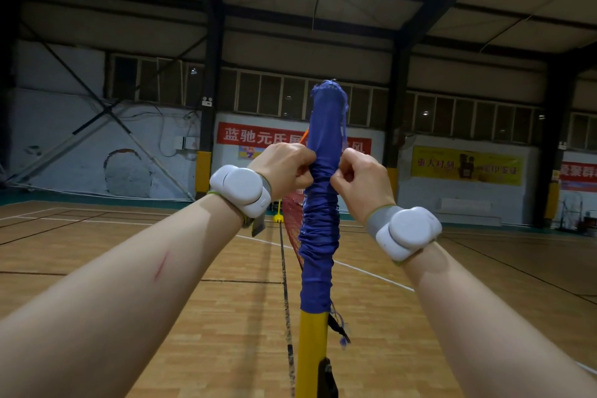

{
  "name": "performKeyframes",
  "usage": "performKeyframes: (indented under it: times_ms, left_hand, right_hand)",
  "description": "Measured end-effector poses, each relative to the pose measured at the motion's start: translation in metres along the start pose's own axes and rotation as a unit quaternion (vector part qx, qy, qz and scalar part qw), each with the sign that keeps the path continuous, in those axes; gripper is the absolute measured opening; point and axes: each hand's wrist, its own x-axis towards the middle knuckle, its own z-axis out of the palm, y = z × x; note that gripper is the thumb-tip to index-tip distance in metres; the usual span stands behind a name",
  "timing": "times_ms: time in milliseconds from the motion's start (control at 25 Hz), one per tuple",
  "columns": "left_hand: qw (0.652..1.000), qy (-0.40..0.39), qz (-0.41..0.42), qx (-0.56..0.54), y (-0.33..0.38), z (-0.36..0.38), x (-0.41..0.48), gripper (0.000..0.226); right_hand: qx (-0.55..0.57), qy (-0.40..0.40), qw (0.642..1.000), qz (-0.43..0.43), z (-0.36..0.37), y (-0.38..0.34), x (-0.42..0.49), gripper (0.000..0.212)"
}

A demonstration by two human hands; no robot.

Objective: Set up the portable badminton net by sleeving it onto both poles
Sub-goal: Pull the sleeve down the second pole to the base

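The left hand (284,168) and the right hand (358,179) are both closed, each pinching the blue sleeve (319,203) of the net from its own side at about the same height. The sleeve already covers the top of the yellow pole (311,349); its frayed upper end caps the pole tip, and below the hands the cloth is bunched into tight folds, ending just above the bare yellow part.

To do this step well, I judge the hands should pull down evenly on both sides, so the cloth slides without twisting around the pole. The folds under the hands need to be worked down bit by bit; one hard tug could tear the already ragged edge. Loose threads hang at the lower end on the right and could snag. A black fitting (326,378) sits lower on the pole, near the bottom edge of the view.

Behind the sleeve, the red net (292,220) runs away toward a far yellow post (278,213), which suggests that end is already set. White bands (240,191) are strapped on both wrists.

The floor (161,268) is light wood boards with white and dark court lines. The hall is dim, with a dark steel-framed roof, a row of high windows, and a red banner (258,136) and a yellow banner (466,165) on the far wall.
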Motion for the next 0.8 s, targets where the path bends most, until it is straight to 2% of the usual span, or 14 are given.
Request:
performKeyframes:
  times_ms: [200,320,440,560,800]
  left_hand:
    - [1.000,0.002,-0.011,-0.016,-0.002,0.000,0.000,0.016]
    - [0.993,0.051,-0.064,-0.086,-0.002,-0.002,0.005,0.020]
    - [0.977,0.085,-0.126,-0.151,0.003,-0.002,0.015,0.029]
    - [0.971,0.066,-0.139,-0.184,0.007,0.006,0.019,0.040]
    - [0.971,0.041,-0.133,-0.196,0.004,0.010,0.007,0.039]
  right_hand:
    - [0.015,-0.002,1.000,0.020,-0.001,-0.003,0.001,0.011]
    - [0.063,-0.008,0.995,0.081,-0.010,-0.007,0.008,0.012]
    - [0.129,0.017,0.979,0.157,-0.016,-0.009,0.022,0.026]
    - [0.192,0.010,0.967,0.169,-0.011,-0.012,0.029,0.030]
    - [0.234,0.000,0.951,0.201,0.001,-0.007,0.003,0.024]
